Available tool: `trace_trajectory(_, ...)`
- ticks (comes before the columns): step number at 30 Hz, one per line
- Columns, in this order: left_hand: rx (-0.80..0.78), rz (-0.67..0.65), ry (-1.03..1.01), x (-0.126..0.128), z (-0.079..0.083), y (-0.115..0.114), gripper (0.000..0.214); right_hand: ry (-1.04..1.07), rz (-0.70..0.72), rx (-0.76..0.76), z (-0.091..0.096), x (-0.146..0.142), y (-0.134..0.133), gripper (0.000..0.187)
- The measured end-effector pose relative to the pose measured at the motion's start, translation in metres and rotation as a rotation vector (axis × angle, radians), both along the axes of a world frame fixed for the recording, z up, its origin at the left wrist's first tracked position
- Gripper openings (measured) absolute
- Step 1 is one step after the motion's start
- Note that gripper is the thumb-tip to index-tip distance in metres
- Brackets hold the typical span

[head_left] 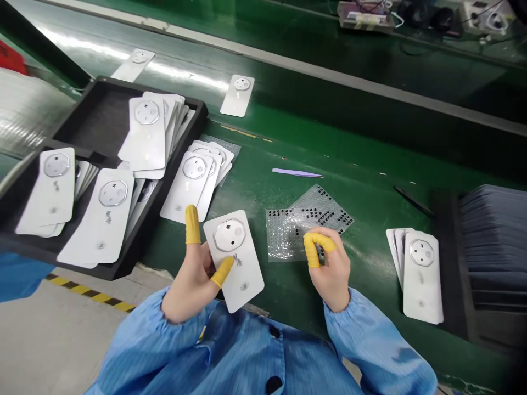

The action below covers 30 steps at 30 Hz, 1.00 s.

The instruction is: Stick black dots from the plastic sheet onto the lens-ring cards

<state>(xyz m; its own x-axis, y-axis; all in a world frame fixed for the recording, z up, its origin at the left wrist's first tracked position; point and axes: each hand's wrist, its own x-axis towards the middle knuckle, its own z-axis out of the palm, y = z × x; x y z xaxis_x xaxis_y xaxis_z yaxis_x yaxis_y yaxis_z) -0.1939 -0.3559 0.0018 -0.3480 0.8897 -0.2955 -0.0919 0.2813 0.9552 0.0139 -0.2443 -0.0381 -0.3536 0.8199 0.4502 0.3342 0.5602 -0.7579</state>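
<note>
My left hand grips a white panel by its left edge, thumb across the front and index finger pointing away. The panel is a flat rounded rectangle with a silver octagon near its top; two black dots show inside the octagon. My right hand is closed in a pinch, yellow covers on thumb and index finger; anything between the fingertips is too small to make out. Partly beneath it lie clear plastic sheets dotted with small black round pieces. Beyond them rest purple tweezers.
Left, a black tray holds stacks of white panels; another stack lies beside it. More panels lie right, near a black rack of dark sheets and dark tweezers. A lone panel lies farther back.
</note>
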Motion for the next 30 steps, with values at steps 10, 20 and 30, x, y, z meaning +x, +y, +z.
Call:
trace_trajectory(10, 0.1, -0.182, -0.051, 0.052, 0.032, 0.016, 0.071, -0.22, 0.206, 0.348, 0.053, -0.014, -0.026, 0.031)
trace_trajectory(20, 0.125, -0.182, 0.062, 0.055, 0.034, 0.022, 0.076, -0.349, 0.211, 0.308, 0.055, -0.001, -0.033, 0.031)
trace_trajectory(30, 0.029, -0.178, 0.076, 0.057, 0.017, 0.019, 0.086, -0.502, 0.266, 0.275, 0.052, 0.003, -0.034, 0.039)
